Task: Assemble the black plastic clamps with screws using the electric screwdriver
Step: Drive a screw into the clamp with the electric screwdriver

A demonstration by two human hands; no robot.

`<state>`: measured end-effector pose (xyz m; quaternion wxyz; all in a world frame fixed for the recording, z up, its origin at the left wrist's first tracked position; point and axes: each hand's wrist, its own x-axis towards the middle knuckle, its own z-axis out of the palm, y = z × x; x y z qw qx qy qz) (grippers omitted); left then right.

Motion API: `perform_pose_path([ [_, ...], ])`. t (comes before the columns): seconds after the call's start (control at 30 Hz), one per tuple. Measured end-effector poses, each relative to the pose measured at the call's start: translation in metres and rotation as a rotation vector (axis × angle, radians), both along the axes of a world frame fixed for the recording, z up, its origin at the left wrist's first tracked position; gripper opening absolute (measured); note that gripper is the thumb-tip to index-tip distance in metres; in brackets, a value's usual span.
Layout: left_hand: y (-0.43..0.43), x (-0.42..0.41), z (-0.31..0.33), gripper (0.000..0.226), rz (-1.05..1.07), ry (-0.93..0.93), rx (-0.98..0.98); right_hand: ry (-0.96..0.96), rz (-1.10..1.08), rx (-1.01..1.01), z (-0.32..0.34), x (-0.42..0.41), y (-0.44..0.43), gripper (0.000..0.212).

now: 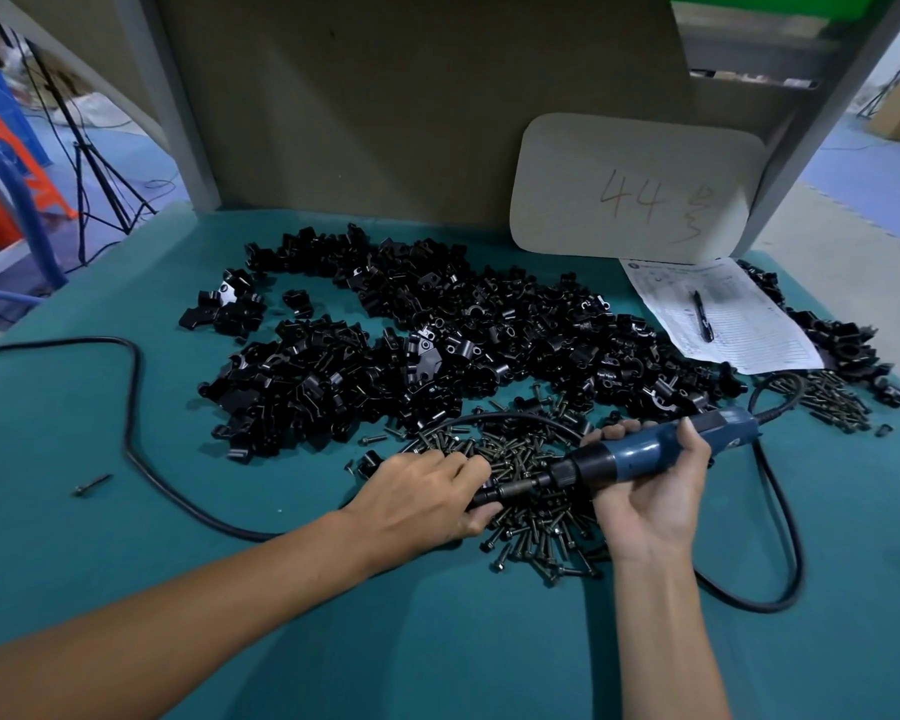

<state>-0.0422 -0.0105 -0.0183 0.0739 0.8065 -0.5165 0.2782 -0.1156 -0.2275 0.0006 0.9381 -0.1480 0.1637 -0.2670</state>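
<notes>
A lone dark screw (92, 484) lay at the far left of the teal-covered counter (100, 537), just outside a loop of thick black power cable (135, 407) that ran across the cloth toward the middle. Behind it, a broad heap of black plastic clamps (437, 335) covered the centre of the counter, reaching from the left of middle almost to the right edge.

In front of that heap sat a pile of dark metal screws (533, 517). The person's left hand (422, 498) rested palm-down at the pile's left side, its fingers curled tight around a small black piece at the tip of the tool (what exactly it pinched could not be made out). The blue-and-black electric screwdriver (645, 452) lay nearly level above the screws, its bit pointing left into that hand. The right hand (650, 491) was wrapped around the tool's blue barrel, thumb over the top and fingers closed beneath.

Farther right, a rounded pale cardboard sheet (635, 187) with "44" handwritten on it leaned against the back panel. Below it a printed white paper form (733, 324) lay flat with a black pen (702, 317) on top. A smaller scatter of screws (832, 402) and more clamps lay at the counter's right edge.
</notes>
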Motion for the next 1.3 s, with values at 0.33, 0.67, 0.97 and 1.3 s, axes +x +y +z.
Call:
perform_pose_path([
  [0.33,0.000,-0.003,0.005,0.038,0.027,0.013,0.000,-0.001,0.019,-0.018,0.002,0.000,0.001,0.036],
  [0.67,0.000,-0.005,0.008,0.037,0.037,0.121,0.013,0.012,0.011,-0.018,0.004,-0.001,0.003,0.036],
  [0.97,0.014,0.003,0.012,0.034,0.103,0.583,-0.106,-0.069,0.003,-0.052,0.020,-0.017,-0.007,0.046],
  [1.3,0.009,0.013,0.045,0.032,0.043,0.632,-0.400,1.007,0.244,-1.601,0.026,-0.060,-0.038,0.025],
])
